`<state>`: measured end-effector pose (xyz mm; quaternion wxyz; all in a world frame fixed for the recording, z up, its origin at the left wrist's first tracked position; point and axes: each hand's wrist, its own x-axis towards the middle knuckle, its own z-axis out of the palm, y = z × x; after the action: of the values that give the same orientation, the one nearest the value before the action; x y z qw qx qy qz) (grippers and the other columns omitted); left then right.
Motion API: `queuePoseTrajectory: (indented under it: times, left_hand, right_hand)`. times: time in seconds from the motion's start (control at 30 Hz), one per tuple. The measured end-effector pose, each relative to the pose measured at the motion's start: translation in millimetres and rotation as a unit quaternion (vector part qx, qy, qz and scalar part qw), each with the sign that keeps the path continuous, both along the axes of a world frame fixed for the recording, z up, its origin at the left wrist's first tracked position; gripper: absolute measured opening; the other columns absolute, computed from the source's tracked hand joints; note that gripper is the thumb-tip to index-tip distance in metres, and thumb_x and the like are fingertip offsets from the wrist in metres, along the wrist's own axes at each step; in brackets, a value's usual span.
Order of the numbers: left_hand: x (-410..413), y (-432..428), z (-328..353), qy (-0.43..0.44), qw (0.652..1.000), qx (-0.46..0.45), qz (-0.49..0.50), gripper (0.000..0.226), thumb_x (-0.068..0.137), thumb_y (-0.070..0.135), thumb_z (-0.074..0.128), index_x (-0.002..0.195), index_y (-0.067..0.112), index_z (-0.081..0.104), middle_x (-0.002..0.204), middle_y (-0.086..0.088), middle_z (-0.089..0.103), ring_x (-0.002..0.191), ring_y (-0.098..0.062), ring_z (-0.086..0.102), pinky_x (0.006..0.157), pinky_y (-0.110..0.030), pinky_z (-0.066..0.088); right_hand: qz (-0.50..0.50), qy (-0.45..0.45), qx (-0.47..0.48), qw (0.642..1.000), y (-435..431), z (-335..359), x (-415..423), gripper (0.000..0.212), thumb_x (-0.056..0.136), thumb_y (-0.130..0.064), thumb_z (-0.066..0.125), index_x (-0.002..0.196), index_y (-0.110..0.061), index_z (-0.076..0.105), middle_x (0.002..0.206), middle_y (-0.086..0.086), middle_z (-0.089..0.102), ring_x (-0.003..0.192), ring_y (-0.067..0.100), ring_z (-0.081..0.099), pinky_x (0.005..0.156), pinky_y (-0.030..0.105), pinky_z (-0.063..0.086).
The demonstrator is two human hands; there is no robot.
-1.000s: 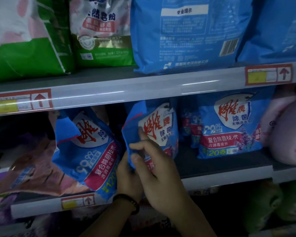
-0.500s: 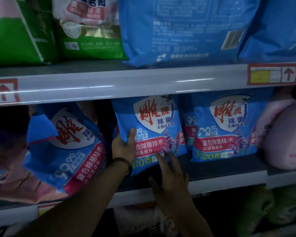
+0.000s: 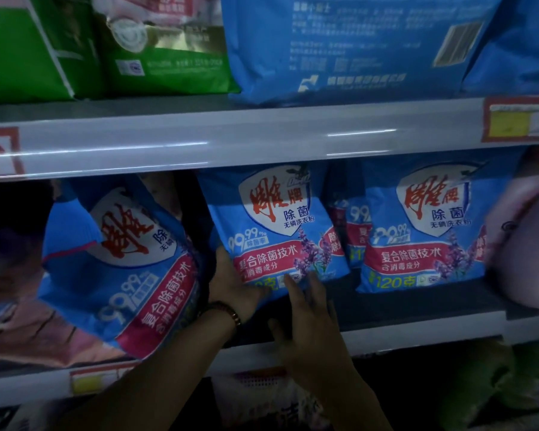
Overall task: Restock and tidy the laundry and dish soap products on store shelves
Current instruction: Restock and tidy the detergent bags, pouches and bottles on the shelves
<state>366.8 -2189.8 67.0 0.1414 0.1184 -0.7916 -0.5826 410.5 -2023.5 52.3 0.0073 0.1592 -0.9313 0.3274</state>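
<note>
Head view: middle detergent bag [image 3: 274, 231], frame centre, upright on middle shelf [image 3: 417, 318]. Your left hand [image 3: 231, 284] grips its 7 o'clock corner; right hand [image 3: 308, 318] flat, fingers straight against bottom edge. Push base back evenly, label forward, level with neighbour bag [image 3: 423, 237] at 3 o'clock. Tilted bag [image 3: 122, 269] at 8 o'clock: right it next.

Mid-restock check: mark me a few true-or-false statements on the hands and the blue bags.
1. The left hand and right hand both touch the middle bag. True.
2. The left bag stands upright. False: the left bag tilts.
3. The bracelet is on the right wrist. False: the bracelet is on the left wrist.
4. The upper shelf holds green bags. True.
</note>
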Motion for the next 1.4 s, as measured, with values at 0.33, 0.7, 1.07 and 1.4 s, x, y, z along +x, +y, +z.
queuePoseTrajectory:
  times: [0.33,0.7,1.07,1.4]
  left_hand:
    - [-40,-4,10,0.005,0.996,-0.070,0.055,0.106,0.073,-0.004,0.089,0.158,0.021,0.030,0.131,-0.001,0.066,0.113,-0.015,0.063,0.096,-0.026,0.048]
    - [49,15,32,0.077,0.989,-0.123,0.029,0.058,0.087,0.008,0.077,0.138,0.024,0.052,0.133,0.003,0.062,0.126,-0.015,0.060,0.106,-0.040,0.053]
    - [174,-29,36,0.137,0.939,-0.026,0.314,0.056,0.062,0.045,0.081,0.107,0.023,0.055,0.106,-0.011,0.066,0.099,-0.036,0.066,0.089,-0.058,0.055]
    - [157,-64,45,-0.059,0.964,0.046,0.254,0.042,0.089,0.025,0.080,0.125,0.017,0.060,0.118,-0.003,0.073,0.101,-0.022,0.067,0.087,-0.035,0.051]
  right_hand:
    - [-0.018,0.035,0.066,0.997,-2,5,-22,0.086,0.104,-0.053,0.050,0.168,-0.035,-0.005,0.177,-0.009,-0.005,0.164,0.017,-0.011,0.130,0.057,0.002]
    - [-0.011,-0.016,0.070,0.997,-17,14,-31,0.101,0.094,-0.026,0.063,0.167,-0.029,-0.007,0.178,0.007,-0.006,0.163,0.029,-0.018,0.130,0.061,-0.003]
    - [0.062,0.040,-0.135,0.988,-80,39,37,0.045,0.099,-0.029,0.068,0.142,-0.025,0.057,0.141,0.001,0.058,0.133,0.020,0.055,0.113,0.037,0.043]
    - [0.106,-0.011,-0.210,0.972,-115,34,74,0.052,0.099,-0.017,0.066,0.149,-0.027,0.055,0.146,-0.006,0.061,0.134,0.010,0.056,0.114,0.033,0.047]
